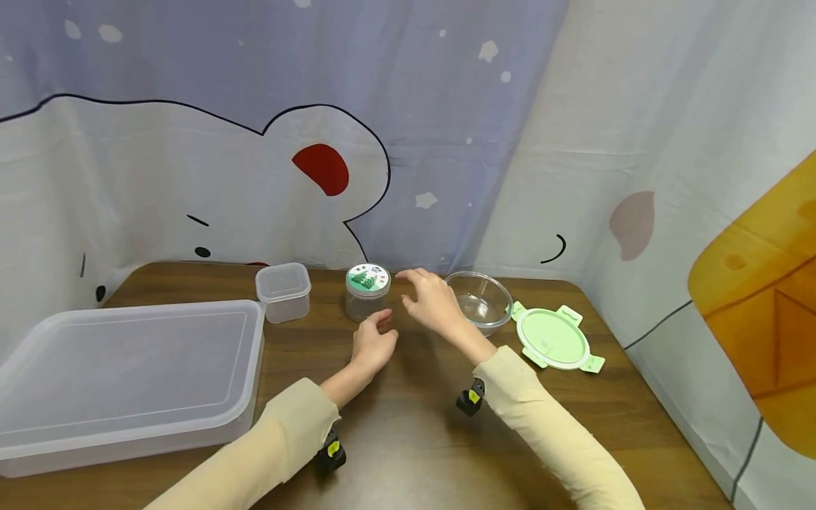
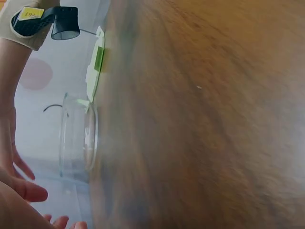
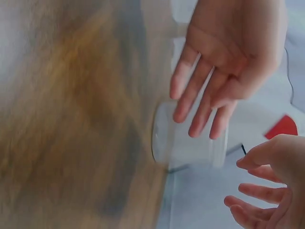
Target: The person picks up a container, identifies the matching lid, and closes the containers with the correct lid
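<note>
A clear round jar (image 1: 366, 303) with a green-and-white printed lid (image 1: 368, 278) stands upright near the back of the table. My left hand (image 1: 375, 345) is just in front of it, its fingers spread and loosely bent. In the right wrist view, that left hand (image 3: 231, 67) overlaps the jar (image 3: 186, 138), palm showing. To the jar's right is my right hand (image 1: 433, 301), fingers apart and pointing left, a gap between it and the jar. Neither hand holds anything. A round glass bowl (image 1: 479, 303) stands open just right of the right hand.
A light green lid with clip tabs (image 1: 554, 338) lies right of the bowl. Left of the jar stands a small lidded plastic box (image 1: 283, 301). A large translucent lidded bin (image 1: 127, 368) fills the table's left side. A printed curtain (image 1: 446, 142) hangs behind the table.
</note>
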The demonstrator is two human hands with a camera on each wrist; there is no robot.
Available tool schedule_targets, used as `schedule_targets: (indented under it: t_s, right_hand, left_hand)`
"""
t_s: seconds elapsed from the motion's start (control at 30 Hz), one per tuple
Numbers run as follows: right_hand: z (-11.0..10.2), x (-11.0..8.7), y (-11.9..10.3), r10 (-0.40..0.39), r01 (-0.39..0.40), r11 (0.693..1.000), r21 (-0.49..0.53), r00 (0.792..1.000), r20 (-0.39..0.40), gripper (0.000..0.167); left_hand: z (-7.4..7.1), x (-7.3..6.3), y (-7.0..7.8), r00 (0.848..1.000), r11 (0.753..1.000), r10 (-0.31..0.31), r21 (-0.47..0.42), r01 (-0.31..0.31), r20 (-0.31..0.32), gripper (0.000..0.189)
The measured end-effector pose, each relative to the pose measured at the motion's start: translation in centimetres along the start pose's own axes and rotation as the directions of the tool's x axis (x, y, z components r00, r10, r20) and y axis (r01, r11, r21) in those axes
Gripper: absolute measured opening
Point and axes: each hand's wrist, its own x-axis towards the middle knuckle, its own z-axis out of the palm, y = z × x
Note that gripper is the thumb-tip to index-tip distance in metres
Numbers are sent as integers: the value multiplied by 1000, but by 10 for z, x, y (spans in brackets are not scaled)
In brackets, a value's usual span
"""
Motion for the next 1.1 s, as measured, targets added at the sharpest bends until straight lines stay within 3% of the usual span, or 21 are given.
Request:
schedule_targets:
  t_s: [0.23,0.43,0.63,0.83,1.1]
  right_hand:
    - [-26,-7,38,132,-131,991,23,990,-52,38]
    - [-46,-13,77,209,-210,978,3,971,-111,36]
    - [-48,-23,115,336,-343,939,-10,926,-174,32]
    - [-39,-32,136,446,-449,893,29,875,-188,30]
    - [-34,-39,151,513,-507,858,78,843,-160,30]
  left_hand:
    - [22,9,13,999,999,32,-33,-31,42,46]
    - [42,20,22,1000,998,-27,-60,27,16,42]
    - [55,33,26,994,990,-101,-99,104,43,46]
    - [59,49,27,993,989,-101,-102,107,62,50]
    - [68,59,27,992,985,-97,-138,108,86,50]
